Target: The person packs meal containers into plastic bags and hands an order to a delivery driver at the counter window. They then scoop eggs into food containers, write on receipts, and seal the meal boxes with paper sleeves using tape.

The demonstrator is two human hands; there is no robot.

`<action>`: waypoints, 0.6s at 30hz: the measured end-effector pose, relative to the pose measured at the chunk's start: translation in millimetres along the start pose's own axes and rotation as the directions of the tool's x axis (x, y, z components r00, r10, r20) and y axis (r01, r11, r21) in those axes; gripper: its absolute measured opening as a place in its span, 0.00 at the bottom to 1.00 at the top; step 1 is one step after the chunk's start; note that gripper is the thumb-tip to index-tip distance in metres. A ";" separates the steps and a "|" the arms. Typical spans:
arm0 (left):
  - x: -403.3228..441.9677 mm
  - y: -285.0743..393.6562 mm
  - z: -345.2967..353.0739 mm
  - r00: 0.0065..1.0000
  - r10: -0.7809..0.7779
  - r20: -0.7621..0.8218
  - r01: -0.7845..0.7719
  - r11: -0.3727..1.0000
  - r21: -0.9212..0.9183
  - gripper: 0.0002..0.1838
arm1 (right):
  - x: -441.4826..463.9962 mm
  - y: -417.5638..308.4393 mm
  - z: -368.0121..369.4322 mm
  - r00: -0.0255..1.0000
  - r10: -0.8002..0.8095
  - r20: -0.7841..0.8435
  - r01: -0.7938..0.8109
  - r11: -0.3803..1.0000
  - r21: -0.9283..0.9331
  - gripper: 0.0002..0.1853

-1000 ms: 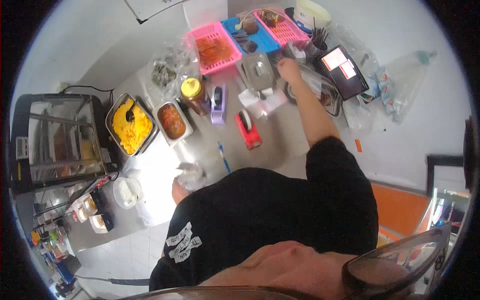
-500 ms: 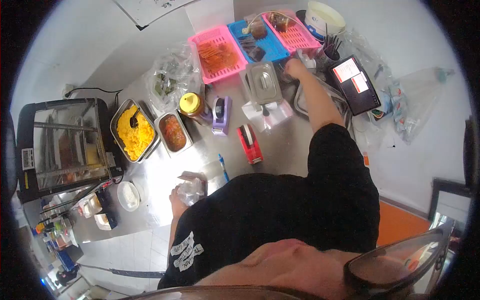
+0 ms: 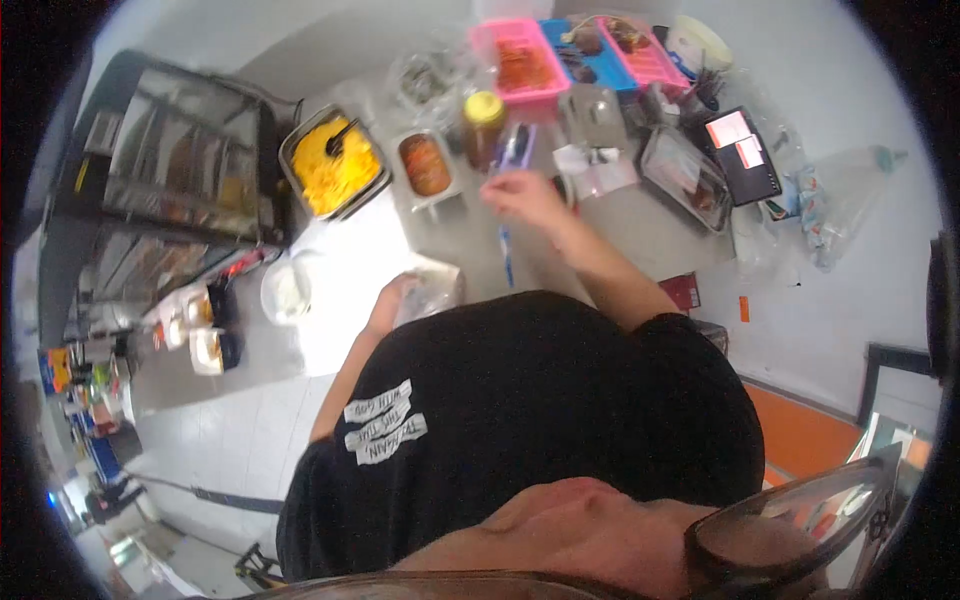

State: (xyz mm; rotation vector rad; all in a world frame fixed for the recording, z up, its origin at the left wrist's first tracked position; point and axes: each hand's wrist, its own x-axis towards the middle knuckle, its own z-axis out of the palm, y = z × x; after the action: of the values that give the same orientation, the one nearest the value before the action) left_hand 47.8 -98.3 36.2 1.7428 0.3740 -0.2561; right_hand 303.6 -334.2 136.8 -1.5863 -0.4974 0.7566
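Observation:
My left hand (image 3: 393,298) is closed on a clear plastic bag (image 3: 440,288) near the table's front edge, close to my shirt. What the bag holds is unclear through the glare. My right hand (image 3: 525,197) is over the middle of the table, fingertips pinched together and slightly blurred; anything between them is too small to make out. Just beyond it stands a purple tape dispenser (image 3: 517,146), beside a bottle with a yellow cap (image 3: 484,106). A blue pen (image 3: 506,256) lies below the hand. My forearm mostly hides the red tape dispenser.
At the left are a tray of yellow food (image 3: 335,172), a metal pan of reddish sauce (image 3: 426,165), a white bowl (image 3: 286,290) and a glass-fronted cabinet (image 3: 185,155). Pink (image 3: 482,42) and blue baskets line the back. A tablet (image 3: 742,160) and a lidded tray (image 3: 685,178) stand right.
My right hand has come back from the baskets' front to the middle of the table. My left hand still holds the bag. The camera view has shifted.

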 end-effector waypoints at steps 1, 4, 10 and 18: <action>-0.2 -8.0 2.1 0.982 -0.179 0.066 0.188 0.856 -0.482 0.13 | 2.2 25.3 39.9 1.000 0.007 0.026 -0.008 1.000 0.026 0.10; -5.2 6.1 -4.4 0.992 -0.048 0.117 0.084 0.939 -0.332 0.12 | -19.0 63.3 124.4 0.992 0.074 0.107 -0.084 0.992 0.094 0.08; -3.8 2.1 -20.0 0.844 0.499 0.195 -0.509 0.632 0.584 0.13 | -35.9 106.4 159.2 0.965 0.145 0.220 -0.127 0.988 -0.093 0.08; 13.5 6.4 -38.9 0.852 0.414 0.322 -0.520 0.745 0.418 0.12 | -42.0 97.3 158.0 0.856 -0.391 0.338 0.515 0.592 -0.620 0.08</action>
State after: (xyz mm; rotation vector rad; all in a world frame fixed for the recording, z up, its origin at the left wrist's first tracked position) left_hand 61.5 -59.9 44.9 2.2228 -0.3318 -0.1693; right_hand 151.6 -268.6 43.2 -1.9564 -1.3971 0.2913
